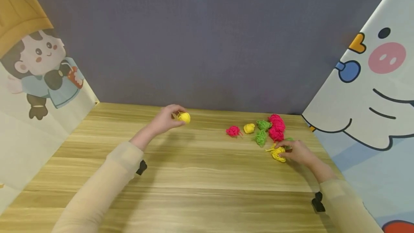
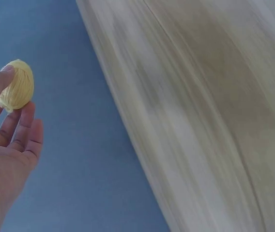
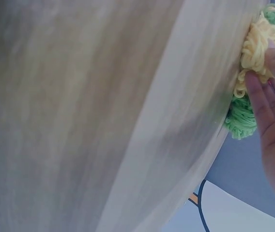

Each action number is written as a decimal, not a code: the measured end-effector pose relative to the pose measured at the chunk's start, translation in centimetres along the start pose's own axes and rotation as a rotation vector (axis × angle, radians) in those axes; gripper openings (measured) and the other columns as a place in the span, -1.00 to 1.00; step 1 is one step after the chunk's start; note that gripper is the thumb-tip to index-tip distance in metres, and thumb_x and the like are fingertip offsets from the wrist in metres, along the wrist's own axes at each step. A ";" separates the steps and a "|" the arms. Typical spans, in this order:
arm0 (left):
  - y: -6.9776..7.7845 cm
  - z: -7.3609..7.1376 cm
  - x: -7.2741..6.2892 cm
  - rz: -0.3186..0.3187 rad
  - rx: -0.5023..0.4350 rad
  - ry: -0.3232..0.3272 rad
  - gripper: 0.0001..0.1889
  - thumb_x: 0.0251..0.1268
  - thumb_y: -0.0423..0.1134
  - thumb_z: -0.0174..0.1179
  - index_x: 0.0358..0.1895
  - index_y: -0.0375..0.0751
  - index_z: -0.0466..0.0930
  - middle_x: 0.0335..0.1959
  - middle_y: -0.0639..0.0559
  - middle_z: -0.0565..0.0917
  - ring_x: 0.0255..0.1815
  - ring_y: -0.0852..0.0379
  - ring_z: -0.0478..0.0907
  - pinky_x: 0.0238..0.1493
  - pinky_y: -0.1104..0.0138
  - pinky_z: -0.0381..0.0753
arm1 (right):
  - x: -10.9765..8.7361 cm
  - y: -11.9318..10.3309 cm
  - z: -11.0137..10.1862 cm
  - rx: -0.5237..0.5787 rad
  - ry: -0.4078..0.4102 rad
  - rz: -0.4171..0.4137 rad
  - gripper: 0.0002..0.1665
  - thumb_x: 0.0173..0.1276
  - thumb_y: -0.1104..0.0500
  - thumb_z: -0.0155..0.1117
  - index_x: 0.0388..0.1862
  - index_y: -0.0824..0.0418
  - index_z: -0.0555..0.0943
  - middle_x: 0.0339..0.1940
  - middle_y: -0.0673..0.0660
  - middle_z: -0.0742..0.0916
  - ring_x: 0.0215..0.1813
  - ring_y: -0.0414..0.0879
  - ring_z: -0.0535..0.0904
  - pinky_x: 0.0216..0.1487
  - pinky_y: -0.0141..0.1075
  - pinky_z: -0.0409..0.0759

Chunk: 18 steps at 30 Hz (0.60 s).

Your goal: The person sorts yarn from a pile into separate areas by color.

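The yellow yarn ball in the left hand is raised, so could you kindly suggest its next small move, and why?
Perhaps lower the yellow yarn ball onto the wooden table, since the left hand pinches it in the air and the small pink yarn ball rests there.

Yarn cluster: is being borne at right of table, before partition. Ball: is being held left of cluster, in left hand. Skein: at cluster's front, in right hand.

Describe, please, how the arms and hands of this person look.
The left sleeve and right sleeve are plain, pale cream. The left hand and right hand are bare, without gloves. A small black piece shows beside each sleeve.
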<state>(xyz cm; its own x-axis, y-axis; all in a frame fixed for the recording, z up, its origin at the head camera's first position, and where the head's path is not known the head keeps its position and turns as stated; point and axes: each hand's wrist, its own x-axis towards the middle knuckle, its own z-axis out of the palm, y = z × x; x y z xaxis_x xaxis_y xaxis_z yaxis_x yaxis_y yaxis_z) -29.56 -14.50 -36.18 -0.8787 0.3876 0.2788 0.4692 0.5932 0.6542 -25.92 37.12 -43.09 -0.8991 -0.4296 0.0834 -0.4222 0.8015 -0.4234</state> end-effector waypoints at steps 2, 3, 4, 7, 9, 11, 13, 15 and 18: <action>-0.6 -0.3 -0.1 -0.007 0.001 0.013 -0.59 0.05 -0.30 0.39 0.03 -0.22 0.57 -0.07 -0.06 0.60 -0.11 0.02 0.48 -0.15 0.19 0.56 | 0.1 0.0 0.0 -0.010 -0.004 -0.012 -0.71 0.08 0.26 0.44 -0.16 0.15 0.66 -0.08 0.27 0.71 -0.06 0.19 0.63 -0.26 -0.25 0.69; -0.8 -0.5 -0.2 -0.010 0.001 0.019 -0.59 0.05 -0.30 0.39 0.03 -0.22 0.57 -0.07 -0.06 0.59 -0.10 0.02 0.47 -0.14 0.18 0.56 | 0.1 0.0 0.0 -0.016 -0.004 -0.014 -0.71 0.08 0.25 0.45 -0.16 0.15 0.66 -0.09 0.26 0.71 -0.06 0.18 0.64 -0.27 -0.26 0.69; -1.1 -0.6 -0.2 -0.012 0.000 0.026 -0.59 0.05 -0.31 0.39 0.03 -0.23 0.57 -0.07 -0.07 0.59 -0.10 0.01 0.47 -0.14 0.17 0.57 | 0.1 0.0 0.0 -0.021 -0.004 -0.016 -0.71 0.08 0.24 0.45 -0.17 0.14 0.67 -0.09 0.26 0.71 -0.07 0.17 0.64 -0.27 -0.26 0.69; -1.9 -0.9 -0.3 -0.025 -0.001 0.048 -0.60 0.06 -0.31 0.38 0.02 -0.20 0.57 -0.08 -0.06 0.59 -0.10 0.01 0.46 -0.12 0.14 0.57 | 0.1 0.0 0.0 -0.024 0.002 -0.015 -0.71 0.08 0.24 0.45 -0.17 0.13 0.67 -0.10 0.24 0.72 -0.07 0.16 0.64 -0.27 -0.27 0.68; -2.5 -1.0 -0.3 -0.041 0.001 0.061 -0.61 0.07 -0.31 0.38 0.02 -0.18 0.56 -0.09 -0.05 0.59 -0.10 0.01 0.46 -0.11 0.14 0.57 | 0.1 0.1 0.0 -0.016 0.008 -0.017 -0.71 0.07 0.25 0.46 -0.18 0.14 0.67 -0.10 0.24 0.72 -0.06 0.17 0.64 -0.28 -0.27 0.69; -3.0 -1.0 -0.3 -0.061 0.006 0.073 -0.61 0.08 -0.31 0.37 0.03 -0.18 0.55 -0.09 -0.05 0.58 -0.09 0.01 0.45 -0.09 0.14 0.56 | 0.1 0.2 0.0 -0.013 0.014 -0.029 -0.71 0.06 0.26 0.46 -0.18 0.15 0.67 -0.11 0.25 0.72 -0.06 0.19 0.63 -0.28 -0.28 0.69; -3.5 -1.0 -0.3 -0.084 0.010 0.085 -0.60 0.10 -0.31 0.36 0.04 -0.18 0.54 -0.07 -0.07 0.57 -0.07 -0.01 0.45 -0.07 0.13 0.55 | 0.1 0.2 0.0 -0.014 0.018 -0.041 -0.70 0.06 0.27 0.46 -0.18 0.16 0.67 -0.12 0.26 0.72 -0.06 0.20 0.63 -0.29 -0.28 0.69; -3.8 -1.0 -0.3 -0.106 0.015 0.098 -0.60 0.11 -0.31 0.35 0.05 -0.20 0.53 -0.03 -0.10 0.56 -0.04 -0.03 0.45 -0.04 0.11 0.55 | 0.1 0.2 0.0 -0.016 0.024 -0.040 -0.70 0.05 0.28 0.46 -0.19 0.16 0.67 -0.13 0.25 0.72 -0.07 0.19 0.63 -0.30 -0.31 0.69; -4.3 -1.1 -0.5 -0.131 0.020 0.121 -0.60 0.13 -0.31 0.34 0.07 -0.23 0.52 0.02 -0.14 0.54 -0.01 -0.07 0.45 0.01 0.06 0.54 | 0.1 0.1 -0.1 -0.023 0.022 -0.047 -0.71 0.05 0.26 0.46 -0.18 0.16 0.68 -0.15 0.24 0.72 -0.09 0.18 0.64 -0.31 -0.31 0.68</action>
<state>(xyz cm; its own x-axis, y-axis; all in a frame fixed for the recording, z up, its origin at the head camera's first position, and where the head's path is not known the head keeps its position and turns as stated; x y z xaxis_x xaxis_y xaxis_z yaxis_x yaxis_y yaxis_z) -31.28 -17.99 -38.39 -0.9359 0.2191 0.2759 0.3510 0.6474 0.6765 -26.07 37.16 -43.07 -0.8804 -0.4580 0.1229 -0.4665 0.7899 -0.3980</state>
